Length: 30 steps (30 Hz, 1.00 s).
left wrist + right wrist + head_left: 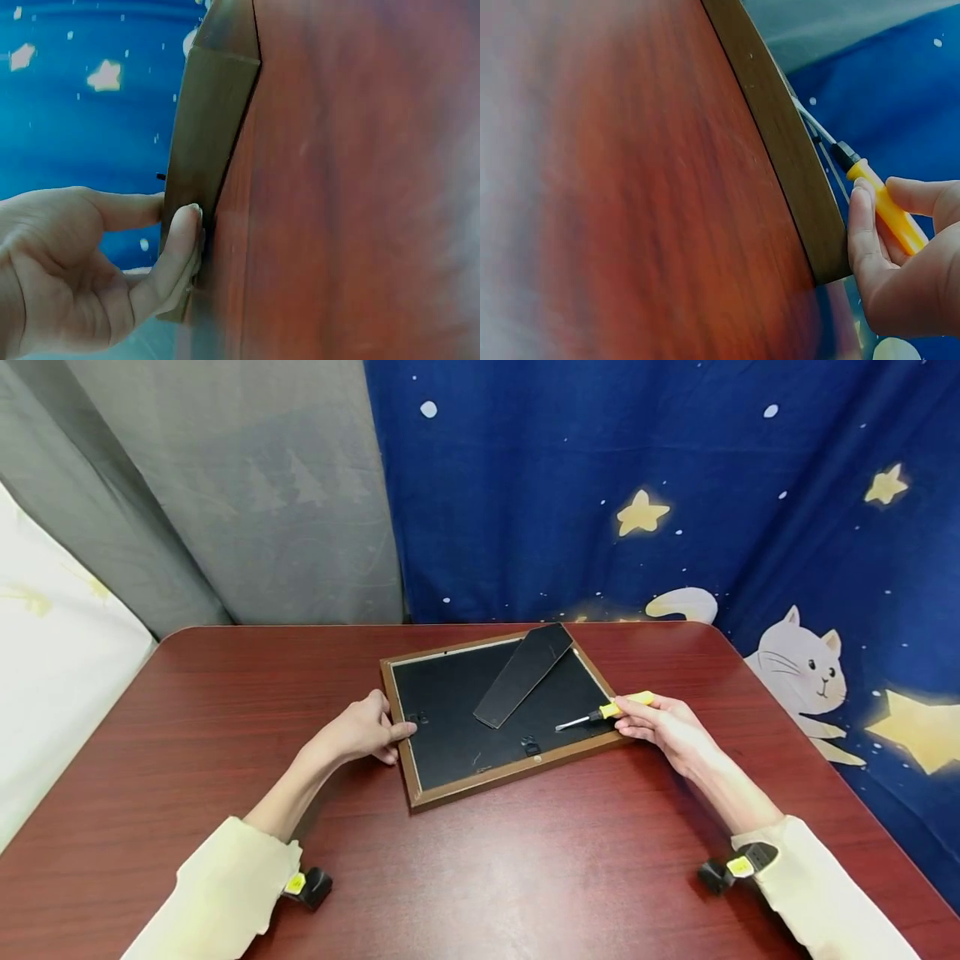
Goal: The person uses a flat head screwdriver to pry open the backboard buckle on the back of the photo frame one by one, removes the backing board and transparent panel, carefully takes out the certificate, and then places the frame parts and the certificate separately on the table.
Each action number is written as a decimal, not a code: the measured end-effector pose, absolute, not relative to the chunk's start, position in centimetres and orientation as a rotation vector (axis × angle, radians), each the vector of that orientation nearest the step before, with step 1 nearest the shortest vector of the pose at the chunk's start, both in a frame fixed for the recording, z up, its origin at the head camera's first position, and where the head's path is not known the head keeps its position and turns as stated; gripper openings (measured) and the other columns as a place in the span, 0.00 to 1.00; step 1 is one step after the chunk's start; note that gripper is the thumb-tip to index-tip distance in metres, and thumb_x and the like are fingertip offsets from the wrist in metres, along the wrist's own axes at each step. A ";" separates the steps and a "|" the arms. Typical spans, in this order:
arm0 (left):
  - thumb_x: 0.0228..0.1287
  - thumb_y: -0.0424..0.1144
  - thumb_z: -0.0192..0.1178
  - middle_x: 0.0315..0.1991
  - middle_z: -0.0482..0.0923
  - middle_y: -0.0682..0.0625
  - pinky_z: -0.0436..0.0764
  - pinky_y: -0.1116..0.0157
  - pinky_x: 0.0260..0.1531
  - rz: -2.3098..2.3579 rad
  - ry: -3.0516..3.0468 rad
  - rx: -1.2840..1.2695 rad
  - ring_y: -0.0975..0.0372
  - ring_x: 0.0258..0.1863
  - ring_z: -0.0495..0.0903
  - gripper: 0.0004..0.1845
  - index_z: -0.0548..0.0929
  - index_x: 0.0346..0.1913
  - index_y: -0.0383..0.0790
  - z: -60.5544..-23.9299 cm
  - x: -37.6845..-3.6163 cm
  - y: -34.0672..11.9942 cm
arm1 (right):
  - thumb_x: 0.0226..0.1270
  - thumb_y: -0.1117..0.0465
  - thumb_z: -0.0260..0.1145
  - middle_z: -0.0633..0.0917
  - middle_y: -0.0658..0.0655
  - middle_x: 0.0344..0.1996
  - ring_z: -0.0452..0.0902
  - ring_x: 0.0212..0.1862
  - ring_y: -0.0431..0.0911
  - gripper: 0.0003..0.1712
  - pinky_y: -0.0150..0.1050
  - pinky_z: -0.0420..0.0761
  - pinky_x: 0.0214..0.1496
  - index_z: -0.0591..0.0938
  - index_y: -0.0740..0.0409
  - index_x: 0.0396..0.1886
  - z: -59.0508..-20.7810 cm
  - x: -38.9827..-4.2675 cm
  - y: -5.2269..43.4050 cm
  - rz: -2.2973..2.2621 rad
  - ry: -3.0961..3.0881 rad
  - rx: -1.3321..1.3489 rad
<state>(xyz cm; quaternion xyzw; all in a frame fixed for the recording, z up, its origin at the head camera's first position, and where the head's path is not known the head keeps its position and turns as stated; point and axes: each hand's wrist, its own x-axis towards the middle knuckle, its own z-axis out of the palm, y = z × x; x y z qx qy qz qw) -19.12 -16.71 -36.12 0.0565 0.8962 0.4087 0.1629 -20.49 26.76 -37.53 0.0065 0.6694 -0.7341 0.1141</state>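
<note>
Left hand [375, 727]: thumb over the edge, fingers bent against the outer side, gripping the left of the picture frame [480, 779]. Frame: face down on the table [487, 877], between both hands. Judged stiff, fairly light, perhaps fragile underneath; best held by opposite wooden sides. Support leg [521, 677]: slants across the back; likely thin, rigid. Screwdriver [606, 712]: probably light; hold by its handle. Right hand [660, 727]: pinches that handle beside the frame's near-right corner.
</note>
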 end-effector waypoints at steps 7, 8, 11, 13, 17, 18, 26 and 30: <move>0.71 0.44 0.64 0.19 0.82 0.44 0.83 0.56 0.46 1.065 2.567 0.098 0.59 0.19 0.85 0.20 0.68 0.41 0.29 -35.5 -17.2 -15.7 | 0.74 0.65 0.64 0.88 0.51 0.28 0.84 0.28 0.37 0.03 0.29 0.84 0.38 0.83 0.56 0.38 -37.7 -21.7 27.4 -2.213 1.928 0.030; 0.72 0.45 0.63 0.20 0.82 0.45 0.83 0.57 0.45 1.046 2.593 0.106 0.60 0.19 0.85 0.21 0.69 0.42 0.29 -35.5 -17.3 -15.9 | 0.74 0.65 0.64 0.88 0.51 0.28 0.84 0.28 0.37 0.03 0.29 0.84 0.38 0.83 0.56 0.38 -37.8 -21.7 27.4 -2.219 1.917 0.028; 0.72 0.44 0.62 0.26 0.81 0.43 0.81 0.55 0.42 1.011 2.713 0.176 0.58 0.24 0.84 0.23 0.69 0.47 0.24 -35.8 -18.3 -17.0 | 0.75 0.65 0.63 0.88 0.51 0.29 0.83 0.27 0.37 0.03 0.28 0.84 0.37 0.84 0.55 0.41 -38.0 -21.1 27.2 -2.222 1.905 0.032; 0.72 0.43 0.62 0.34 0.79 0.40 0.78 0.53 0.44 1.008 2.802 0.220 0.55 0.32 0.82 0.27 0.68 0.53 0.20 -36.1 -19.2 -17.9 | 0.75 0.64 0.63 0.87 0.51 0.30 0.82 0.27 0.38 0.03 0.29 0.84 0.36 0.83 0.55 0.42 -38.1 -20.5 26.9 -2.210 1.916 0.036; 0.68 0.42 0.66 0.55 0.66 0.29 0.72 0.49 0.53 1.054 2.849 0.298 0.46 0.51 0.70 0.37 0.63 0.65 0.16 -36.1 -20.9 -19.2 | 0.75 0.63 0.63 0.86 0.50 0.32 0.82 0.27 0.39 0.03 0.30 0.84 0.36 0.82 0.55 0.44 -38.4 -19.2 25.7 -2.165 1.931 0.030; 0.69 0.43 0.66 0.59 0.62 0.28 0.70 0.48 0.55 1.059 2.831 0.304 0.45 0.55 0.67 0.39 0.61 0.67 0.17 -36.1 -21.2 -19.4 | 0.75 0.64 0.63 0.86 0.50 0.32 0.82 0.27 0.39 0.02 0.30 0.84 0.36 0.81 0.55 0.44 -38.4 -18.9 25.5 -2.164 1.924 0.029; 0.75 0.40 0.58 0.61 0.63 0.25 0.70 0.45 0.59 1.008 2.851 0.401 0.42 0.57 0.68 0.31 0.65 0.67 0.17 -36.2 -23.4 -19.6 | 0.76 0.65 0.62 0.87 0.51 0.32 0.84 0.29 0.40 0.02 0.30 0.84 0.39 0.80 0.56 0.44 -38.3 -17.9 24.6 -2.229 1.847 0.058; 0.74 0.35 0.58 0.53 0.72 0.27 0.78 0.50 0.49 1.038 2.848 0.388 0.46 0.45 0.80 0.24 0.70 0.62 0.17 -36.1 -23.5 -19.8 | 0.76 0.65 0.62 0.86 0.51 0.32 0.83 0.29 0.40 0.02 0.30 0.83 0.39 0.80 0.56 0.43 -38.4 -18.2 24.5 -2.237 1.867 0.040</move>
